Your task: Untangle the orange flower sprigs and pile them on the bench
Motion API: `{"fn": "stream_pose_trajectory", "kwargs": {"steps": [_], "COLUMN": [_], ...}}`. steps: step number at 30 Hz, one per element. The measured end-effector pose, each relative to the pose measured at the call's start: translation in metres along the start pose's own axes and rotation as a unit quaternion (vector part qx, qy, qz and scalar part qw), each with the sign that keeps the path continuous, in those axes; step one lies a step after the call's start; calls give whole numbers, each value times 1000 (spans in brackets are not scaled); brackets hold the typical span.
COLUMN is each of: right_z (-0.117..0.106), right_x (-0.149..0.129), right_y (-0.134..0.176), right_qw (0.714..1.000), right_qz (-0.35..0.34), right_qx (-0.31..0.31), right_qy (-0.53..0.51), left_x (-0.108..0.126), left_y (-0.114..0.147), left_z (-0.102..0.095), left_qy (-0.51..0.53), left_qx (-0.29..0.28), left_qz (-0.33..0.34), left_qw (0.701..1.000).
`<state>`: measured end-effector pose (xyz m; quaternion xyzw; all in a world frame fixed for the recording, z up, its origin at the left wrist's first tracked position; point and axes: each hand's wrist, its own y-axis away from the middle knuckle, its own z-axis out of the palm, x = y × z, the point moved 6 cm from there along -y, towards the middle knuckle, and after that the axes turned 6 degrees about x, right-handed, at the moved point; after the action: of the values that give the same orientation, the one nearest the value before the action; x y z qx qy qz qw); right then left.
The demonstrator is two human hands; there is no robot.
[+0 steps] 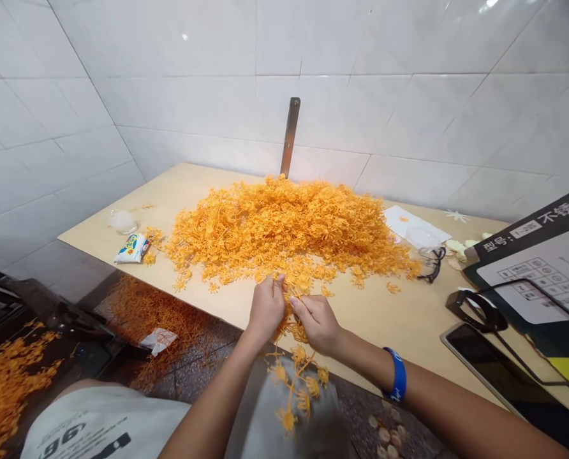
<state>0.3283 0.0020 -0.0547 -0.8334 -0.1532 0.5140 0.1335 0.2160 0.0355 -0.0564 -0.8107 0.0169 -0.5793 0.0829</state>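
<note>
White marbled tile walls [193,38] w/ thin grey joints form the bkgd, meeting in a corner to the left; a tan, smooth tabletop [384,338] runs along the back wall.

On my head-cam feed, the L hand [268,309] has thumb & fingers pinched tight, no real gap, w/ thin orange stems caught at the tips. R hand [317,324] is curled likewise, thumb pressed over the index finger, gripping just beside it. Held btwn them I see an orange plastic sprig [294,389], hanging below both hands past the table's front edge. It's glossy-ish, looks moulded: thin branching stem, ea. tip ending in a small claw-like flower head w/ curled prongs. Can't tell if it's one pc or several.

R wrist: blue wristband [397,375], white lettering, looks rubbery. Beyond the hands, a big tangled heap [284,223] of the same orange pcs, frizzy & springy-looking, mid-table. L of it, a shiny printed snack packet [131,248]; to its R, flat white paper [411,223] & dark-framed eyeglasses [432,264]. Far R: a dark-screened, rounded-corner device [504,376] near a printed box panel [543,255]. Behind the heap, an upright metal bracket [291,137]. Speckled floor below L, strewn w/ stringy orange bits [160,306] & a crumpled white wrapper [159,341].
</note>
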Motion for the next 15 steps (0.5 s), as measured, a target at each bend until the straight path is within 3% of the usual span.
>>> {"fn": "stream_pose_trajectory", "kwargs": {"steps": [4, 9, 12, 15], "right_z": [3, 5, 9, 11], "right_x": [10, 20, 22, 23], "right_y": [-8, -14, -10, -5], "right_qw": [985, 929, 922, 936], "right_qz": [115, 243, 260, 247], "right_qx": [-42, -80, -121, -145], "right_qy": [-122, -268, -260, -204], "left_x": [-2, 1, 2, -1], "left_y": [-3, 0, 2, 2], "left_z": [-2, 1, 4, 2], "left_qy": [27, 45, 44, 26], "left_qx": [-22, -63, -80, -48], "left_qz": [-2, 2, 3, -1], "left_qw": [999, 997, 996, 999]}}
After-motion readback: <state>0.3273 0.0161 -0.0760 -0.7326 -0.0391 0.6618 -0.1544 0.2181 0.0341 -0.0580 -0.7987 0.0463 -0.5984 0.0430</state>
